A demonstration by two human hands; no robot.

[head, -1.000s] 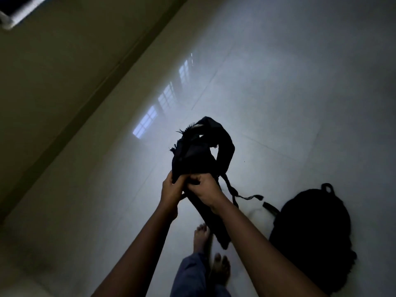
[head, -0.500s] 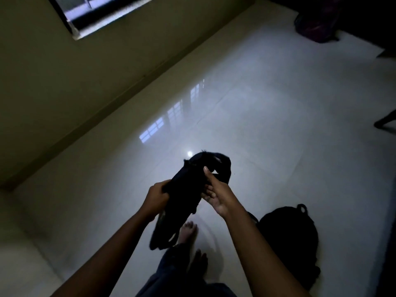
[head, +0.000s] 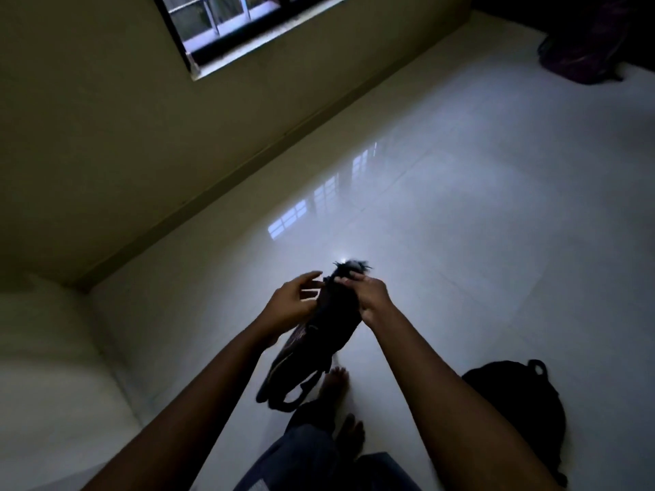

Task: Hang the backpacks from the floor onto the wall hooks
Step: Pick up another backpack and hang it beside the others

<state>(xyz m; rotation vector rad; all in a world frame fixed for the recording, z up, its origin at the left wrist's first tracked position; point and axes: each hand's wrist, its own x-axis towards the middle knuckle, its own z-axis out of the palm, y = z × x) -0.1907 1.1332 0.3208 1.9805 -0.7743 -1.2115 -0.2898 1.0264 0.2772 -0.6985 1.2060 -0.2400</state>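
Three backpacks: one held (head: 320, 334), two on floor (head: 521, 402) (head: 584, 47), two hands (head: 290, 306) (head: 372, 295), one window (head: 227, 26)

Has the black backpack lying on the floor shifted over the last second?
Cannot tell. The black backpack lies on the white tiled floor by the person's bare feet, as before; the head camera itself swung, so its changed place in view proves nothing.

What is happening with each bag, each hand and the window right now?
Small black bag: off the floor, hanging down between the hands.
Right hand: gripping the bag's top.
Left hand: fingers spread, against the bag's side, not clearly gripping.
Black backpack: lying on the floor, not hung.
Purple bag: on the floor in the far corner.
Window: daylight outside; open or closed, cannot tell.
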